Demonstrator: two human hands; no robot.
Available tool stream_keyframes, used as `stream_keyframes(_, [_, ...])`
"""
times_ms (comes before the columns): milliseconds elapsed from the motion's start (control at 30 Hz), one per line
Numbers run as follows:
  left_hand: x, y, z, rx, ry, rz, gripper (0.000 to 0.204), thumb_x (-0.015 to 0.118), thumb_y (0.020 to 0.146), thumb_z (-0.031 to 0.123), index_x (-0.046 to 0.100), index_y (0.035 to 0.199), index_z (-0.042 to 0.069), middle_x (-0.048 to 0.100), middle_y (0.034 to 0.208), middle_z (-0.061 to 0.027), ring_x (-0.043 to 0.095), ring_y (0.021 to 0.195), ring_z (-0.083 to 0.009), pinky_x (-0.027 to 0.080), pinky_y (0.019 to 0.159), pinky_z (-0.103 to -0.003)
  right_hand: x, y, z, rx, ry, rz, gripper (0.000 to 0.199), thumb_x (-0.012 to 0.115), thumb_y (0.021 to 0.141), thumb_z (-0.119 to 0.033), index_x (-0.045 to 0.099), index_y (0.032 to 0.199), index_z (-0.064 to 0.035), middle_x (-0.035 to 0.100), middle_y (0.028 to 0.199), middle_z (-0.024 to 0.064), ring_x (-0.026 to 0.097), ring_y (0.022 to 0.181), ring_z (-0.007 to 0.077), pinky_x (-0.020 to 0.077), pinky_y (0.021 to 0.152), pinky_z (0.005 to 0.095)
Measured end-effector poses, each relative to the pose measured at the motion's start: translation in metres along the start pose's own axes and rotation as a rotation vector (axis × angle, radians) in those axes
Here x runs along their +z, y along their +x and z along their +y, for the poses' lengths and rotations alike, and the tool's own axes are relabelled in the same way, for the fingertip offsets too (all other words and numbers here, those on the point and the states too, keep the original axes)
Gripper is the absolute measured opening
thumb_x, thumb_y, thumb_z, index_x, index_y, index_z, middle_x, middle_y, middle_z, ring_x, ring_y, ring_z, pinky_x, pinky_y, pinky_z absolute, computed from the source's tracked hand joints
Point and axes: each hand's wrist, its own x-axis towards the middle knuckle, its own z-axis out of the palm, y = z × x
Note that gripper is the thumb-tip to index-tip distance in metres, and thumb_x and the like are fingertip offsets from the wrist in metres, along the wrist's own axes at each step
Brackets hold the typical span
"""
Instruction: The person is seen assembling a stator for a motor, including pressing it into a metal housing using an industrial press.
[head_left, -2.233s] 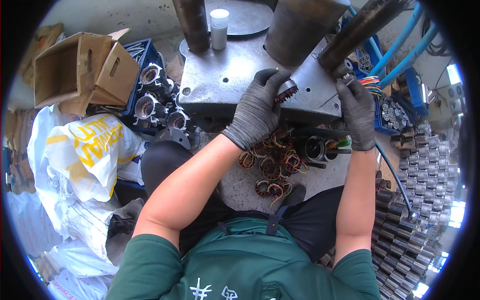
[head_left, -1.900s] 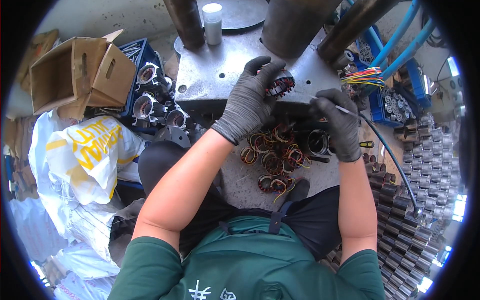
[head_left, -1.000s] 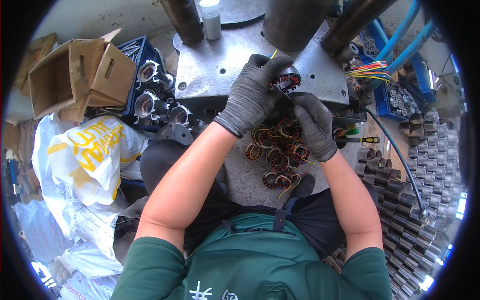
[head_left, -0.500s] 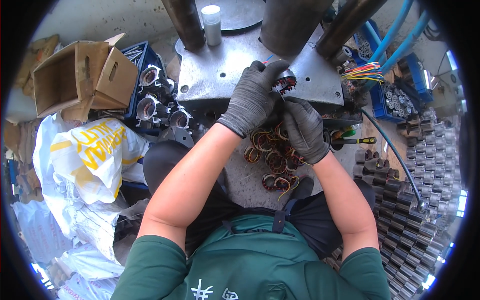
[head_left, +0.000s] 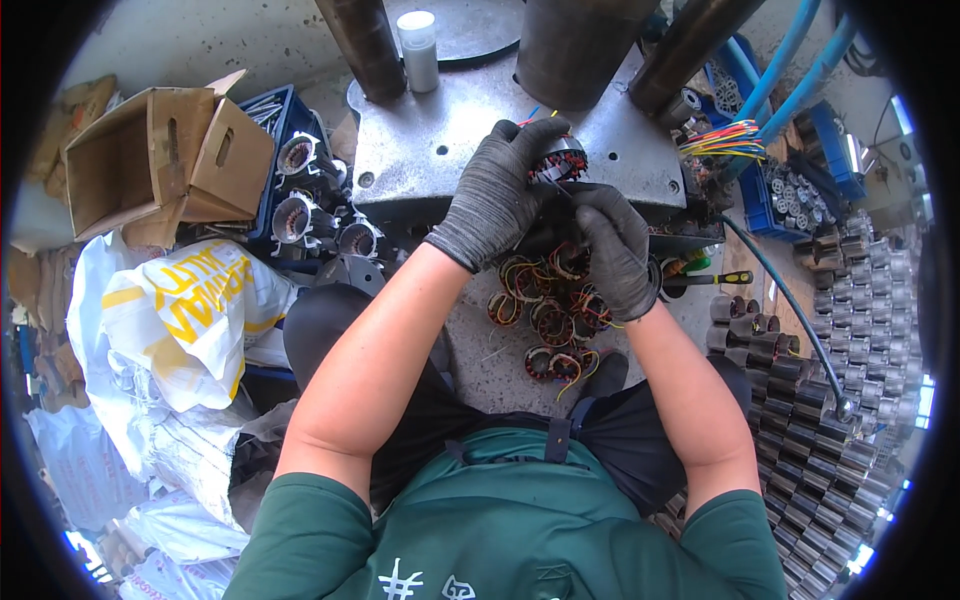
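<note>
Holds a wound stator (head_left: pixel 562 163), ring-shaped with red-tipped teeth, in the gloved left hand (head_left: pixel 505 185) at upper centre of the frame, over the front edge of the metal machine bed (head_left: pixel 420 180); shows thumb and fingers of this hand curled and pinching the ring at its side. Shows coloured leads (head_left: pixel 533 113) protruding above the same fingers. Brings the gloved right hand (head_left: pixel 616 245) just beside the stator, fingertips drawn together on a thin rod (head_left: pixel 562 187), mostly hidden; cannot tell whether rod and stator touch.

Differs from the earliest frame chiefly in the place of the right hand: then at upper right, by the wire bundle (head_left: pixel 722 142), now near the centre. Differs only slightly from the frame just before, with the stator a little further left and the right hand a little higher. Leaves unchanged the cluster of other stators (head_left: pixel 555 322) on the floor (head_left: pixel 480 378), the white-lidded bottle (head_left: pixel 418 40) at top, and the yellow-and-black tool handle (head_left: pixel 737 278) at right of centre.
</note>
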Motion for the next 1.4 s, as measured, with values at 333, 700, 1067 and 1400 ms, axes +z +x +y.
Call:
stream_keyframes(333, [0.002,-0.001,-0.002,0.018,0.04,0.001,0.077,0.089,0.082,0.008,0.057,0.15,0.021,0.062,0.125,-0.0203,0.069,0.114,-0.0399,0.062,0.099,-0.048,-0.016,0.008,-0.002,0.16,0.223,-0.079,0.017,0.064,0.102,-0.006,0.075,0.114,0.0,0.074,0.101,0.0032,0.064,0.092,0.0107,0.0548,0.084,0.0294])
stream_keyframes(700, [0.002,0.0,-0.006,0.031,-0.01,-0.021,0.079,0.092,0.083,0.012,0.054,0.153,0.018,0.061,0.128,-0.021,0.068,0.118,-0.0389,0.06,0.103,-0.047,-0.003,0.005,-0.009,-0.211,-0.154,-0.034,0.014,0.064,0.102,-0.004,0.072,0.113,-0.0003,0.072,0.1,0.0116,0.071,0.093,0.0229,0.0573,0.084,0.0365])
stream_keyframes(1067, [0.0,0.004,-0.001,-0.028,-0.056,-0.031,0.069,0.084,0.087,0.006,0.056,0.15,0.016,0.063,0.13,-0.022,0.067,0.12,-0.0412,0.059,0.103,-0.048,-0.013,0.015,-0.007,-0.226,-0.147,-0.091,0.014,0.066,0.101,-0.005,0.073,0.113,-0.0006,0.073,0.104,0.0159,0.072,0.095,0.0285,0.056,0.088,0.0384])
stream_keyframes(1400, [-0.007,0.003,0.003,-0.04,-0.084,-0.069,0.073,0.089,0.086,0.011,0.056,0.151,0.015,0.063,0.132,-0.0199,0.067,0.124,-0.0369,0.058,0.107,-0.046,-0.021,0.013,-0.001,0.047,0.064,-0.15,0.015,0.067,0.102,-0.008,0.074,0.113,-0.0001,0.072,0.101,0.0099,0.068,0.095,0.0194,0.054,0.09,0.0336])
